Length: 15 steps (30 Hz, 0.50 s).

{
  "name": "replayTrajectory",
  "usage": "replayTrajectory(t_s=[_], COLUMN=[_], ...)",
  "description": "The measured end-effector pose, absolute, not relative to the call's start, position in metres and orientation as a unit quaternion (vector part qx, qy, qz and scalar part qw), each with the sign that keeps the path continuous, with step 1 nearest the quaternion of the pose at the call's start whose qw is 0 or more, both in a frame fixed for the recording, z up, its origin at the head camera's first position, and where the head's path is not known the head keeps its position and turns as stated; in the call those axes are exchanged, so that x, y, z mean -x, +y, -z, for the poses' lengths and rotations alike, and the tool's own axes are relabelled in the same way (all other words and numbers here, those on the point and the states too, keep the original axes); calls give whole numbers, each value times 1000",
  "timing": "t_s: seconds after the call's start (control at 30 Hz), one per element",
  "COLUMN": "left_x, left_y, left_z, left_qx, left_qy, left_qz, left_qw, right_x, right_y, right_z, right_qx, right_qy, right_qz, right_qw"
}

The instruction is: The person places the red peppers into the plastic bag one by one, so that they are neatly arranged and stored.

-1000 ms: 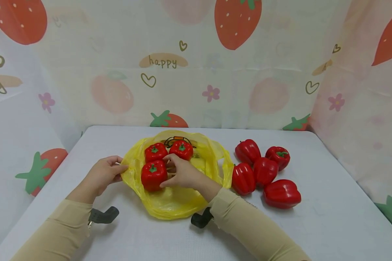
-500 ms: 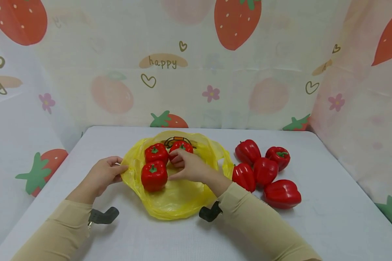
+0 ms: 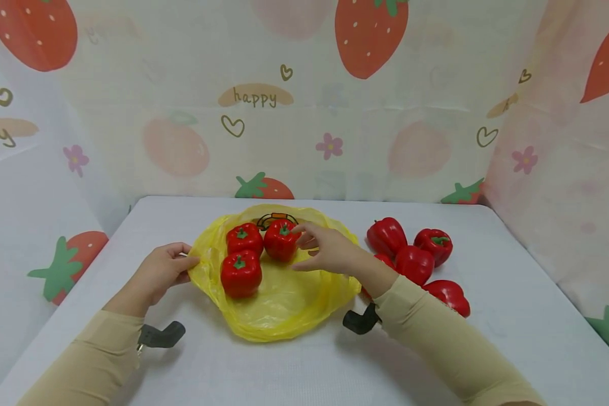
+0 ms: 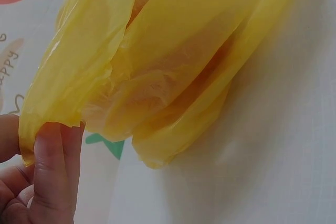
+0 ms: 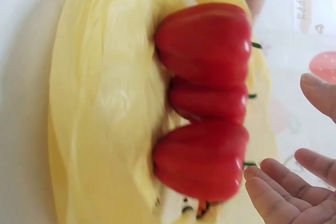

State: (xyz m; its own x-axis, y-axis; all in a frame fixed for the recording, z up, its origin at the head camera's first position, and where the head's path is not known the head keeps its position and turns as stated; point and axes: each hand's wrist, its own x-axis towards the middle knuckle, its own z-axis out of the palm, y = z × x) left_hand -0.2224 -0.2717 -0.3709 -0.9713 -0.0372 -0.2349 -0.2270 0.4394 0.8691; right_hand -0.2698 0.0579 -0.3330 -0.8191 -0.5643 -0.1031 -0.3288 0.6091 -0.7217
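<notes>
A yellow plastic bag point(image 3: 284, 310) lies spread open on the table. Three red bell peppers with green stems stand upright in it: a front one point(image 3: 241, 273), one at the back left point(image 3: 245, 239) and one at the back right point(image 3: 281, 241). At the bag's left edge my left hand point(image 3: 163, 272) pinches the plastic; the left wrist view shows the film point(image 4: 63, 93) between thumb and fingers. Over the right part of the bag is my right hand point(image 3: 330, 251), fingers spread and holding nothing. Its fingertips point(image 5: 252, 174) are beside the nearest pepper's stem in the right wrist view.
To the right of the bag lies a group of loose red bell peppers point(image 3: 415, 265), partly hidden by my right forearm. Black wrist mounts point(image 3: 361, 320) stick out below both wrists. A printed cloth backdrop point(image 3: 264, 146) rises behind the white table point(image 3: 233, 372).
My right hand has moved right, away from the front pepper and past the back right one, which is more visible now. The left hand stays on the bag's edge.
</notes>
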Motion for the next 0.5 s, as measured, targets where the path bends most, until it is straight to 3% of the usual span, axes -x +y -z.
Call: replayTrajectory(t_s=[0.5], left_x=[225], left_y=[-271], left_z=[372], left_qx=[79], left_qy=[842], left_qz=[-525], left_qw=[92], right_x=[272], right_y=[141], right_z=[310], right_qx=[192], right_qy=[907], right_qz=[346], right_qw=[144])
